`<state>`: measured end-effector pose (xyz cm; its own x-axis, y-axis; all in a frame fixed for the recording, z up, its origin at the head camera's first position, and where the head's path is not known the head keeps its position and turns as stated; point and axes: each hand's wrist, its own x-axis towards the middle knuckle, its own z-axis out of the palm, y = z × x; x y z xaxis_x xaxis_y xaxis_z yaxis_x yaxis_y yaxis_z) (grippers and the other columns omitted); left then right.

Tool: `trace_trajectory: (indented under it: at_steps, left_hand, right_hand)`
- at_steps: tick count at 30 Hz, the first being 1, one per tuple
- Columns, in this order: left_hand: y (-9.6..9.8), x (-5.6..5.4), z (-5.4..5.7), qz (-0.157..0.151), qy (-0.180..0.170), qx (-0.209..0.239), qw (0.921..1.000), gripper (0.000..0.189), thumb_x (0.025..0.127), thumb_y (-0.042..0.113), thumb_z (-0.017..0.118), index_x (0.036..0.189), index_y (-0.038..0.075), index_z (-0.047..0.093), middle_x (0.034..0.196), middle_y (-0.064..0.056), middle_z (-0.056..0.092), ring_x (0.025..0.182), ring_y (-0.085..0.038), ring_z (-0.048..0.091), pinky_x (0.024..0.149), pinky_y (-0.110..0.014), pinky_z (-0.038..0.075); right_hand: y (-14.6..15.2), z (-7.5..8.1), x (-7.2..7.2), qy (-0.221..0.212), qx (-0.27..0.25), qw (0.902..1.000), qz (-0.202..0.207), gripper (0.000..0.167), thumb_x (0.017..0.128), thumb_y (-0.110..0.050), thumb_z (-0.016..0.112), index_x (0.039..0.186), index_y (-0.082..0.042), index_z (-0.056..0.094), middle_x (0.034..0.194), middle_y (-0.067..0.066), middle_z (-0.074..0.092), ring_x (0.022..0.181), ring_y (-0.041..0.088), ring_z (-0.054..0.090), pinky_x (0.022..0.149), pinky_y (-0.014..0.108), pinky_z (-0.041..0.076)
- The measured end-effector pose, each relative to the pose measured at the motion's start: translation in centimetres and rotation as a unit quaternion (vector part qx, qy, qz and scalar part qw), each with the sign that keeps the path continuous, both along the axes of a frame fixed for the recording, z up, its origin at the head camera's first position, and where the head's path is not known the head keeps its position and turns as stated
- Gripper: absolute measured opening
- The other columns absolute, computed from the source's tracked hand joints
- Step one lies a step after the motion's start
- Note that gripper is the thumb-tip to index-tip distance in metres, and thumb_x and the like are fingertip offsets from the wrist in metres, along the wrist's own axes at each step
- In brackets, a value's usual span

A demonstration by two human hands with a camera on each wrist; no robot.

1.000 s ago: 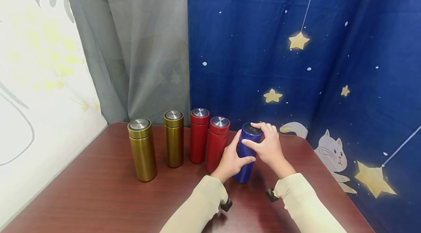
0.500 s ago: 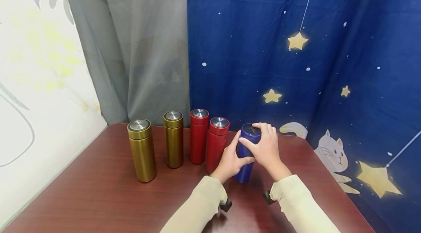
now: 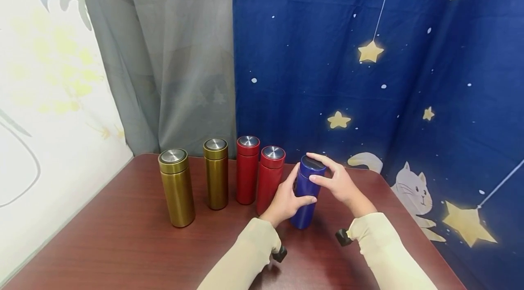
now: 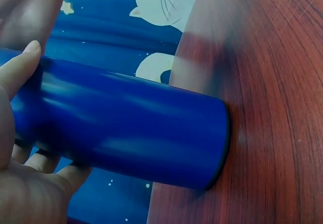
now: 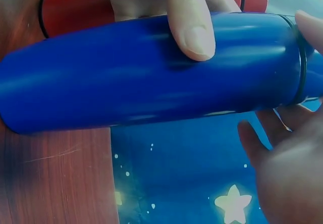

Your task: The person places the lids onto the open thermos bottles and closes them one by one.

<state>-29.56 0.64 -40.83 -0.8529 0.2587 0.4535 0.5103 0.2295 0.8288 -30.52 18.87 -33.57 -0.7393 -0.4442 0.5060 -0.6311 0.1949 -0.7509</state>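
Observation:
A blue thermos (image 3: pixel 303 215) stands upright on the table, leaning slightly in the head view. My left hand (image 3: pixel 284 202) grips its body, the thumb lying across the near side; in the left wrist view more fingers show beneath the body (image 4: pixel 146 128). My right hand (image 3: pixel 340 184) holds the thermos lid (image 3: pixel 312 168), thumb on the near side and index finger along the far top edge. In the right wrist view a dark seam ring (image 5: pixel 303 65) lies between body and lid, with the right thumb (image 5: pixel 309 28) beside it.
Just left of the blue thermos stand two red thermoses, the nearer red thermos (image 3: pixel 270 183) and the farther red thermos (image 3: pixel 247 178). Farther left are a gold thermos (image 3: pixel 217 180) and a nearer gold thermos (image 3: pixel 178 194). Curtains (image 3: pixel 286 53) hang behind the brown table (image 3: pixel 123 244).
The right hand has turned on the lid: its wrist has swung out to the right and the thumb has shifted right. The left hand keeps its hold on the body.

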Motion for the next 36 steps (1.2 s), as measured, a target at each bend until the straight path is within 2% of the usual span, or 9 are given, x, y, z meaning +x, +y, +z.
trace_trajectory:
  at_steps: [4,8,15,21,24,29,32,34,36]
  left_hand:
    - [0.1,0.0,0.0,0.003,-0.005,0.004,1.0,0.099,0.08,0.028,0.081,0.154,0.038,0.017,0.138,0.003,0.054,0.112,-0.015,0.061,0.092,-0.037,0.051]
    - [0.2,0.1,-0.1,0.009,-0.008,0.007,0.9999,0.099,0.08,0.027,0.082,0.154,0.039,0.016,0.137,0.004,0.055,0.112,-0.014,0.061,0.093,-0.035,0.05]
    - [0.3,0.3,0.0,0.021,-0.004,0.007,0.9997,0.099,0.081,0.026,0.081,0.154,0.038,0.017,0.136,0.004,0.055,0.112,-0.014,0.061,0.093,-0.035,0.05]
    - [0.4,0.6,-0.1,0.034,0.017,0.001,0.9993,0.099,0.081,0.029,0.081,0.155,0.035,0.016,0.135,0.001,0.057,0.111,-0.017,0.062,0.092,-0.036,0.051]
    - [0.4,0.6,-0.1,0.039,0.02,0.0,0.9991,0.098,0.081,0.03,0.08,0.155,0.034,0.017,0.136,0.0,0.056,0.112,-0.019,0.061,0.091,-0.037,0.051]
    - [0.5,0.7,-0.1,0.043,0.021,-0.001,0.9989,0.094,0.081,0.032,0.08,0.154,0.034,0.021,0.137,-0.001,0.056,0.114,-0.02,0.06,0.093,-0.04,0.05]
    - [0.5,0.7,0.0,0.043,0.021,-0.003,0.9989,0.092,0.081,0.033,0.08,0.154,0.033,0.023,0.136,-0.001,0.056,0.115,-0.021,0.06,0.093,-0.041,0.05]
    - [0.5,0.7,0.0,0.043,0.02,-0.005,0.9988,0.092,0.081,0.033,0.08,0.154,0.034,0.023,0.137,0.0,0.056,0.116,-0.021,0.06,0.093,-0.042,0.05]
    - [0.4,0.7,0.0,0.043,0.017,-0.005,0.9989,0.093,0.081,0.033,0.08,0.154,0.035,0.022,0.137,0.0,0.056,0.116,-0.021,0.06,0.093,-0.041,0.05]
  right_hand:
    - [-0.1,0.2,0.3,0.027,0.031,0.997,-0.066,0.057,0.083,-0.01,0.076,0.137,-0.013,0.057,0.127,0.014,0.06,0.115,0.028,0.053,0.097,0.051,0.044]
    - [-0.5,0.3,0.7,0.051,0.063,0.9865,-0.142,0.058,0.078,-0.021,0.083,0.133,-0.019,0.062,0.117,0.012,0.063,0.106,0.026,0.049,0.091,0.058,0.043]
    - [-1.6,0.1,1.0,0.118,0.09,0.9632,-0.224,0.062,0.071,-0.034,0.087,0.127,-0.017,0.066,0.113,0.008,0.066,0.095,0.021,0.047,0.075,0.044,0.045]
    - [-2.9,-0.5,1.1,0.148,0.079,0.9467,-0.275,0.06,0.07,-0.037,0.087,0.12,-0.011,0.065,0.107,0.01,0.062,0.098,0.026,0.045,0.082,0.046,0.038]
    - [-3.6,-0.7,1.1,0.172,0.079,0.9332,-0.306,0.06,0.07,-0.04,0.085,0.116,-0.008,0.064,0.104,0.012,0.06,0.097,0.029,0.046,0.084,0.049,0.036]
    - [-4.2,-1.0,1.0,0.224,0.092,0.9016,-0.359,0.06,0.069,-0.046,0.084,0.109,-0.006,0.064,0.1,0.013,0.061,0.09,0.03,0.046,0.08,0.049,0.036]
    - [-4.4,-1.0,1.0,0.233,0.105,0.8889,-0.38,0.06,0.069,-0.049,0.083,0.107,-0.006,0.064,0.098,0.012,0.061,0.089,0.03,0.046,0.079,0.048,0.036]
    - [-4.4,-0.9,1.1,0.228,0.117,0.8877,-0.382,0.062,0.07,-0.051,0.081,0.108,-0.006,0.063,0.099,0.012,0.061,0.089,0.029,0.046,0.079,0.047,0.036]
    - [-4.3,-0.7,1.1,0.211,0.127,0.896,-0.369,0.064,0.073,-0.052,0.079,0.112,-0.006,0.06,0.102,0.012,0.06,0.092,0.029,0.045,0.081,0.047,0.037]
